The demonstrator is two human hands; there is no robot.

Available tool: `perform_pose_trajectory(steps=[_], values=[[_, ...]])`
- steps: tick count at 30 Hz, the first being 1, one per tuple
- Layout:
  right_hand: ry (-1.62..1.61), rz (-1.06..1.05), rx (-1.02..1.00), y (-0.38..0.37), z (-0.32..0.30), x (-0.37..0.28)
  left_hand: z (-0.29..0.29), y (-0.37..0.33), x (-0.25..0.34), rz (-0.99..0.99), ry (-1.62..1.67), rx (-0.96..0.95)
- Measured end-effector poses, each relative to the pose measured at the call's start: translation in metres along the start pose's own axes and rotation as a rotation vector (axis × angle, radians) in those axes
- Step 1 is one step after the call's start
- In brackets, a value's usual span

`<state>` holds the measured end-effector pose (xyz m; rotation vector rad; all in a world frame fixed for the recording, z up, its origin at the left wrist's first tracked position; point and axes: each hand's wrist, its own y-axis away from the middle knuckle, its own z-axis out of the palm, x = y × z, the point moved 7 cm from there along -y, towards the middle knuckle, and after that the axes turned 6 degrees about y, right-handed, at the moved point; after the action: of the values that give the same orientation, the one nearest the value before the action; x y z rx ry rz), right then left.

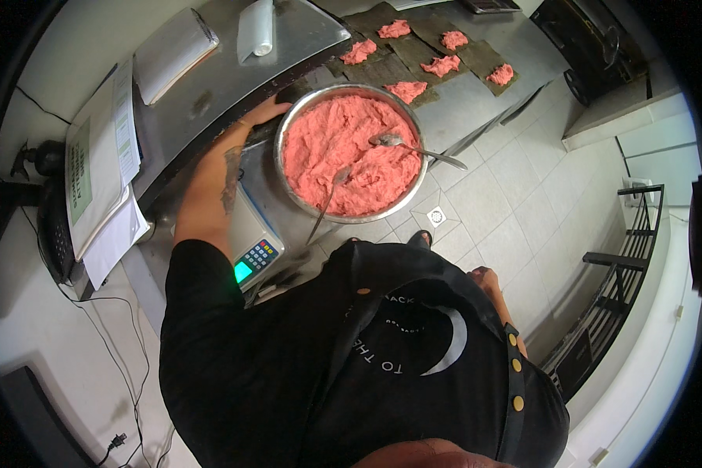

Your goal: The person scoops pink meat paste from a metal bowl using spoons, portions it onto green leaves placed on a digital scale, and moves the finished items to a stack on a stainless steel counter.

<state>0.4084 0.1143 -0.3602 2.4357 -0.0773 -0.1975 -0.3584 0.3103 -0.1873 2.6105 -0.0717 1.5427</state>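
Note:
A big round metal bowl (282, 160) is full of a pink, sticky mixture (343, 148). Two metal spoons rest in it: one spoon (444, 160) has its handle over the right rim, the other spoon (320, 214) over the near rim. My left hand (267, 111) is at the bowl's left side, closed against it, with most of its fingers hidden. Under the bowl's near left edge is a scale (261, 253) with a keypad and a lit green display. Low at my right side, away from the bowl, my right hand (485, 278) is curled; its contents are unclear.
Beyond the bowl, pink mounds (441, 65) lie on several dark flat sheets (398, 62) on the metal table (476, 105). A clear roll (261, 27) and a notebook (175, 54) lie at the far left. Papers (105, 168) and cables (121, 347) are left; a black rack (624, 261) stands right.

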Motion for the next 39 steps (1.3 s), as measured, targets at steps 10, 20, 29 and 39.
perform_pose_trajectory(steps=[10,20,29,39], values=[[0.107,-0.166,0.091,-0.009,0.006,-0.010,0.023,-0.066,-0.008,0.040,-0.308,-0.236],[-0.055,0.109,-0.062,0.029,0.033,0.024,0.021,-0.063,0.000,-0.013,-0.288,-0.167],[-0.037,0.036,-0.005,0.008,0.031,0.011,-0.009,-0.060,-0.010,0.025,-0.290,-0.093],[-0.014,0.030,-0.011,0.008,0.015,-0.003,0.018,-0.063,0.010,0.041,-0.315,-0.140]])
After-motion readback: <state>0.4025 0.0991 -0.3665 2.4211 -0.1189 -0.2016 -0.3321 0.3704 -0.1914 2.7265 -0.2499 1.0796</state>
